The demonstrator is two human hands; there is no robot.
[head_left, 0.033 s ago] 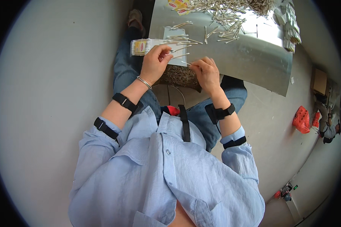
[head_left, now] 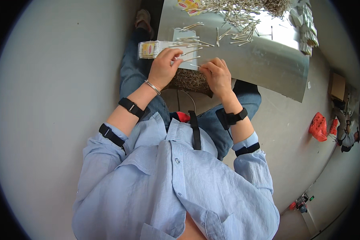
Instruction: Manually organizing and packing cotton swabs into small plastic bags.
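Observation:
My left hand (head_left: 163, 66) rests over the left part of a pale sheet (head_left: 181, 35) on the metal table, its thumb and index finger curved with a gap between them. Cotton swabs (head_left: 192, 59) lie with their near ends by those fingertips; whether the hand touches them is hard to tell. My right hand (head_left: 217, 74) pinches one cotton swab (head_left: 195, 65) by its right end, the white tip pointing left over the sheet's near corner. A clear pack of swabs with a yellow label (head_left: 148, 50) lies just left of my left hand.
A large heap of loose swabs (head_left: 244, 18) covers the table's far side. Small white packs (head_left: 307, 30) are stacked along its right edge. Below the near edge sits a container full of swabs (head_left: 189, 80). Red bags (head_left: 318, 127) and a cardboard box (head_left: 337, 86) stand right.
My right hand has shifted very slightly to the left with its swab. Little else differs.

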